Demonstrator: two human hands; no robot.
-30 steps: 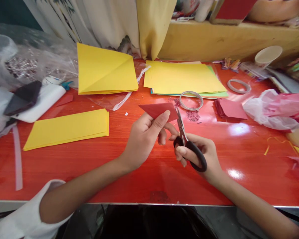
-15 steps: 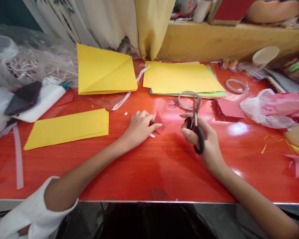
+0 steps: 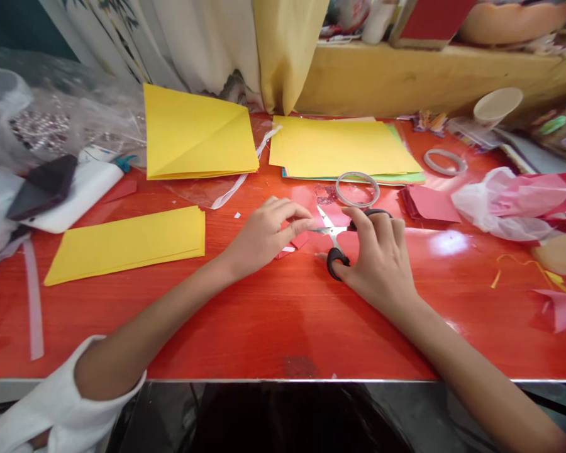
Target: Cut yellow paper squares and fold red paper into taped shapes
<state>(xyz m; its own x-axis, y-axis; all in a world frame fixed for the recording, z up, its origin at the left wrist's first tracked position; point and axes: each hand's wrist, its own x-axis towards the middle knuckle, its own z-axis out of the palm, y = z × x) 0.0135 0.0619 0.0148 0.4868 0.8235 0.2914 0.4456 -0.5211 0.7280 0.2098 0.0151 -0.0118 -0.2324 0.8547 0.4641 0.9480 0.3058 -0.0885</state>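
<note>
My right hand (image 3: 382, 258) has its fingers and thumb in the black handles of a pair of scissors (image 3: 331, 230). The scissor blades are spread apart, one pointing left and the other up and away. My left hand (image 3: 268, 236) is closed in a pinch, its fingertips right at the tip of the left-pointing blade. What lies between those fingertips, if anything, is too small to make out. Under the left fingers, small red paper pieces (image 3: 300, 241) and a white scrap (image 3: 288, 249) lie on the red table (image 3: 264, 327).
Behind the scissors lies a roll of clear tape (image 3: 357, 174), with another tape roll (image 3: 446, 151) farther right. A red paper stack (image 3: 431, 204) sits near them. Yellow paper (image 3: 339, 148) is stacked at the back; folded yellow sheets (image 3: 127, 245) lie left. Pink-and-white plastic (image 3: 509, 201) is on the right.
The scissors have swung from upright to lying leftward, and their blades have opened. My right hand has come left to my left hand, whose fingers have lifted from the red paper to the blade tip.
</note>
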